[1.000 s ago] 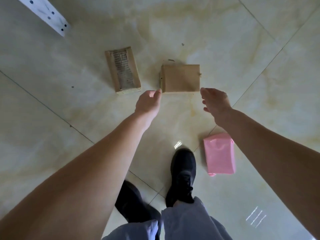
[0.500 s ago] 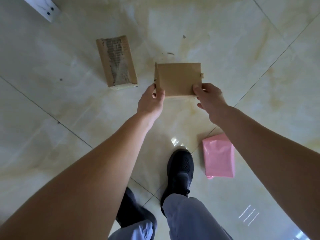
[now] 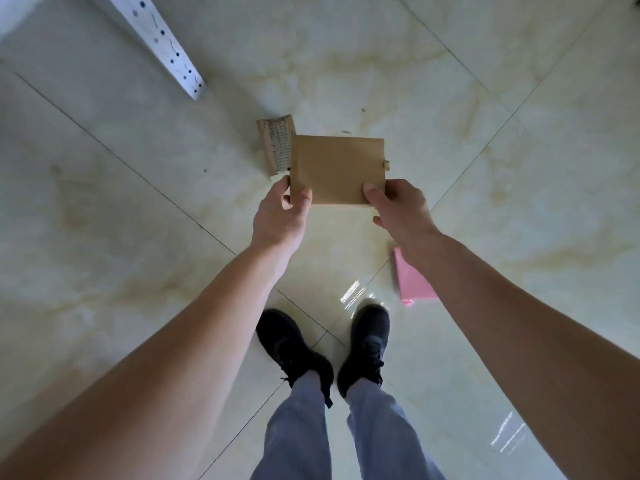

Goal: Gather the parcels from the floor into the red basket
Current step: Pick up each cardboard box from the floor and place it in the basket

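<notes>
The left hand [image 3: 280,213] and the right hand [image 3: 398,206] are each pinching a near corner of the brown parcel [image 3: 337,168], holding it up at about 12 o'clock, off the floor [image 3: 138,254]. Two parcels are lying on the tiles: a second brown one [image 3: 277,147] at 11 o'clock, partly hidden behind the held one, and a pink one [image 3: 412,282] at 3 o'clock. The red basket is not showing, so most of the gathering looks unfinished.

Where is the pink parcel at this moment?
In the head view the pink parcel lies on the floor at the person's right, partly hidden under the right forearm, near the right shoe.
</notes>
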